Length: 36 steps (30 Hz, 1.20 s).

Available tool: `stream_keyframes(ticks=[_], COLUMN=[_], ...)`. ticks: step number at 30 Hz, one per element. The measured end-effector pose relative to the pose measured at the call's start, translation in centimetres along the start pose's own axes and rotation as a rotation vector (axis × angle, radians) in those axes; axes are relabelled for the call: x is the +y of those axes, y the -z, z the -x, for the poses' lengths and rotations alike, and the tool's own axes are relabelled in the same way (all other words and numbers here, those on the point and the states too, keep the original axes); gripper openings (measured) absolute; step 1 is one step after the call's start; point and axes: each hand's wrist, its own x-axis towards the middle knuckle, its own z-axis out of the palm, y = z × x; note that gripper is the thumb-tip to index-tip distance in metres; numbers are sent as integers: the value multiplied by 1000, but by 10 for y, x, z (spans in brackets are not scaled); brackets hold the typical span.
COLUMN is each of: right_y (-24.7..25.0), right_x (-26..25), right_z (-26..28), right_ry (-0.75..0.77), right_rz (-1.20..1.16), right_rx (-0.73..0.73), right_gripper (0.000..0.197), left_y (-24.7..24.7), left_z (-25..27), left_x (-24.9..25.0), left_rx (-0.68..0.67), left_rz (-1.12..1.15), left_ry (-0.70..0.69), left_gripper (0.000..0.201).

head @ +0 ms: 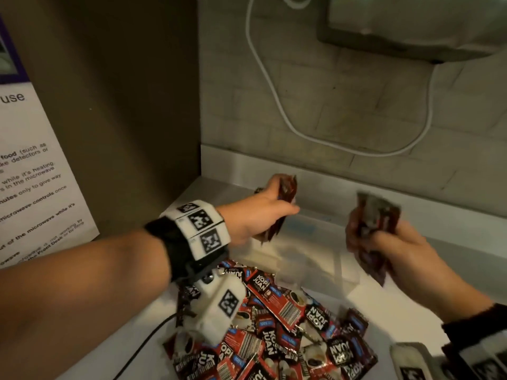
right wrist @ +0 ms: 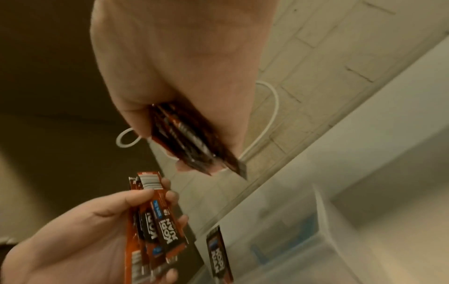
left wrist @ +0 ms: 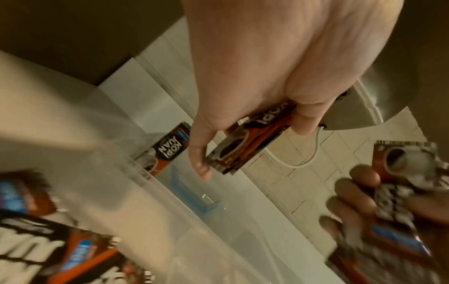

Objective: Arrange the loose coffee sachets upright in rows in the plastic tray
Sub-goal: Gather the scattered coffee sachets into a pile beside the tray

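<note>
left hand (head: pixel 255 215) grips a sachet bunch (head: pixel 285 198) over the clear tray (head: pixel 348 272); right hand (head: pixel 389 248) grips a second bunch (head: pixel 378 215), blurred; loose pile (head: pixel 274 333) on counter nearer the person | left wrist: one sachet (left wrist: pixel 167 148) stands in tray at its wall | right wrist: fingers curled round bunch, edge-on.
</note>
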Motion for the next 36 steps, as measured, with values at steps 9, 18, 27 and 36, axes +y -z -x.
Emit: stream_keyframes(ticks=[9,18,27,36], right_y=[21,34,38,36], right_x=[52,98,97,97], right_z=[-66,-77,-68,-71], right_ry=[-132,-236,-163,-219], right_rz=[-67,120,23,48], right_rx=[325,265,110,156], right_gripper=[17,22,63,21], left_y=[-72,-108,-106,-110], left_z=[-57,-72,-74,-75], left_x=[-8,-34,-31,-30], left_rx=[-26,-124,-260,-310], left_rz=[-3,-94,-228,-369], left_ry=[24,162,146,101], left_gripper=[47,50,70,79])
